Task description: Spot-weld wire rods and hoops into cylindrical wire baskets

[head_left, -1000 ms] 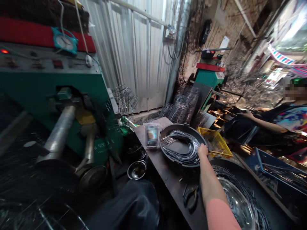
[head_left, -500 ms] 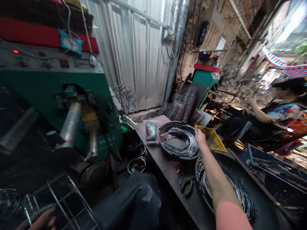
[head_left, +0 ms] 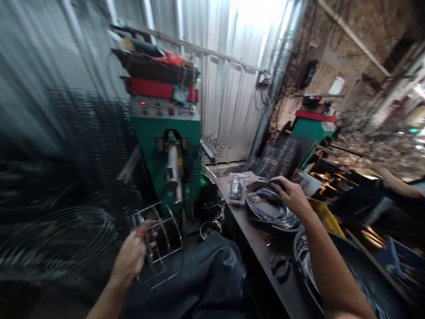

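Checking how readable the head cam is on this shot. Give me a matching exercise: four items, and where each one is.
Items:
1. left hand
2. right hand
3. pliers
4. round gauge

Places:
A. on the green machine
B. on the dark workbench
C. gripping the wire rack
D. over the black pan

Pairs: 1-C, 2-D, 3-B, 4-A
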A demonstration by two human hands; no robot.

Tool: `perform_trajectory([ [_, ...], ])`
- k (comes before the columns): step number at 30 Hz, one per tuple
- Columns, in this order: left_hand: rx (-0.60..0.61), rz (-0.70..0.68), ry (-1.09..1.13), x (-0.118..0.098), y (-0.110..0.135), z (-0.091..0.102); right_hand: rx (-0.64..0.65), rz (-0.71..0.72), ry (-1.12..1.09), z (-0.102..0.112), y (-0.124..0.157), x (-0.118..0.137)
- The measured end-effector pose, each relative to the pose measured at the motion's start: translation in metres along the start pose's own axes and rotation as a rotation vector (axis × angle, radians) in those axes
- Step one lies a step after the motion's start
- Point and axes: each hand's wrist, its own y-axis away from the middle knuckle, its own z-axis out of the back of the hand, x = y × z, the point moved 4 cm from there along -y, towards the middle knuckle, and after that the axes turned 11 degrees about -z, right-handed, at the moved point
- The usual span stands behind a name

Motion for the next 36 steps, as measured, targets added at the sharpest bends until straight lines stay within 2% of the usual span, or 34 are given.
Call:
perform_trajectory([
  [2,0.069,0.023,0.103,-0.005,0.002,-0.01,0.051,0.049,-0.195,-0.033,0.01,0.023],
  [4,0.076,0.039,0.158,-0.007,0.002,-0.012,0.129,0.063,-0.381,-0.079,0.018,0.039],
  [7,0.136,0.081,0.266,-0.003,0.005,-0.007,0.269,0.057,-0.595,-0.154,0.033,0.056],
  [9,0.159,0.1,0.351,-0.001,0.008,0.0,0.35,0.031,-0.66,-0.196,0.045,0.061],
  [11,0.154,0.125,0.425,0.002,0.011,0.008,0.42,-0.007,-0.685,-0.226,0.056,0.061],
  [13,0.144,0.153,0.457,0.005,0.013,0.014,0.489,-0.044,-0.698,-0.246,0.065,0.059],
  [17,0.087,0.131,0.372,0.012,0.011,0.019,0.559,-0.092,-0.732,-0.263,0.077,0.052],
  [20,0.037,0.067,0.283,0.019,0.009,0.016,0.562,-0.1,-0.727,-0.267,0.084,0.049],
  [24,0.026,0.059,0.236,0.029,0.01,0.009,0.597,-0.081,-0.694,-0.268,0.093,0.053],
  [27,0.033,0.061,0.215,0.034,0.013,0.007,0.643,0.009,-0.634,-0.265,0.096,0.069],
  [33,0.11,0.11,0.128,0.039,0.02,0.009,0.652,0.333,-0.338,-0.254,0.096,0.121],
  [36,0.135,0.132,0.08,0.036,0.023,0.017,0.666,0.403,-0.221,-0.255,0.097,0.134],
])
